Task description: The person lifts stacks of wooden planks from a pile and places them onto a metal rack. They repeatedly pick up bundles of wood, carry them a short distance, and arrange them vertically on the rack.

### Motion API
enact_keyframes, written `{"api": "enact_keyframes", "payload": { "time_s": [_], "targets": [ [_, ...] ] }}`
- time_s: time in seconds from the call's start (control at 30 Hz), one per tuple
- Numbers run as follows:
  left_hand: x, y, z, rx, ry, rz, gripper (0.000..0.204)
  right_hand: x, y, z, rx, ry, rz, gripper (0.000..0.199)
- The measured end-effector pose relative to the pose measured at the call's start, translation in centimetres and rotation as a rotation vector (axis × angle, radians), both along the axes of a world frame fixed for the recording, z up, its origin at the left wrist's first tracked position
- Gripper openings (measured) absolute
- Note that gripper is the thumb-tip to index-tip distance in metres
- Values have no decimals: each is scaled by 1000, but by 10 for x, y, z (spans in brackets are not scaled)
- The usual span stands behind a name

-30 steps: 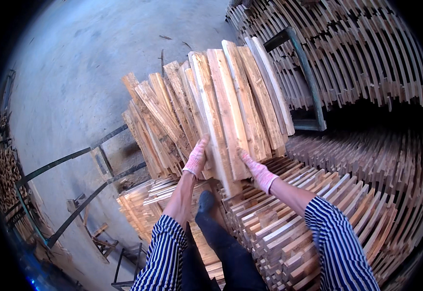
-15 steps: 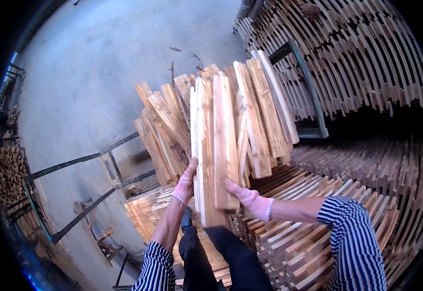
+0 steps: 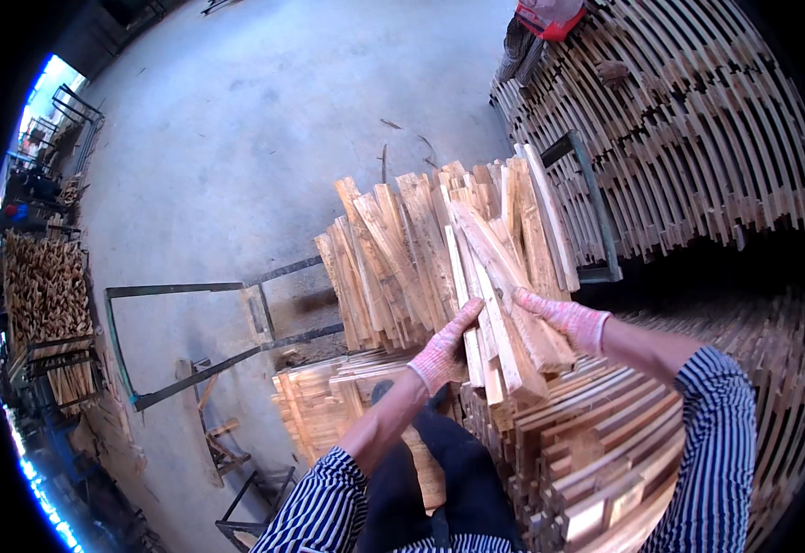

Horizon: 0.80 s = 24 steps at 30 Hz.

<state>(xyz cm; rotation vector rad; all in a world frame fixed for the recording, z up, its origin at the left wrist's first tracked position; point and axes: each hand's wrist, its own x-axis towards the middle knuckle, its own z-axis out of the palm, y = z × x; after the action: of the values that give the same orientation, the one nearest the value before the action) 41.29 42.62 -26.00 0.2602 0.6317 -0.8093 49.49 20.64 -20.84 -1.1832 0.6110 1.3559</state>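
The pink-gloved left hand (image 3: 444, 354) and the pink-gloved right hand (image 3: 565, 319) hold several long, pale wooden slats (image 3: 502, 323) between them.

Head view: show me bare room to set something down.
The grey floor beyond the loose board pile, left of the slatted stack, is bare except for thin scraps. Crowded: around the left hand, right hand and held boards.

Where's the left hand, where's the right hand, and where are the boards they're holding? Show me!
Left hand (image 3: 446, 353): head view, on the middle of the gloved hand.
Right hand (image 3: 565, 320): head view, on the back of the glove.
Boards (image 3: 506, 334): head view, on a pale board's face between the hands.
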Motion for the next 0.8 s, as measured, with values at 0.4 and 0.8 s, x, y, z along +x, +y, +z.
{"api": "enact_keyframes", "payload": {
  "time_s": [0.4, 0.8],
  "targets": [
    [-87, 7, 233, 326, -405, -168, 60, -165, -23, 294, -154, -729, 84, 147],
    [-19, -51, 350, 296, -1064, -285, 72, -294, -20, 429, -724, -1229, -403, 146]
  ]
}}
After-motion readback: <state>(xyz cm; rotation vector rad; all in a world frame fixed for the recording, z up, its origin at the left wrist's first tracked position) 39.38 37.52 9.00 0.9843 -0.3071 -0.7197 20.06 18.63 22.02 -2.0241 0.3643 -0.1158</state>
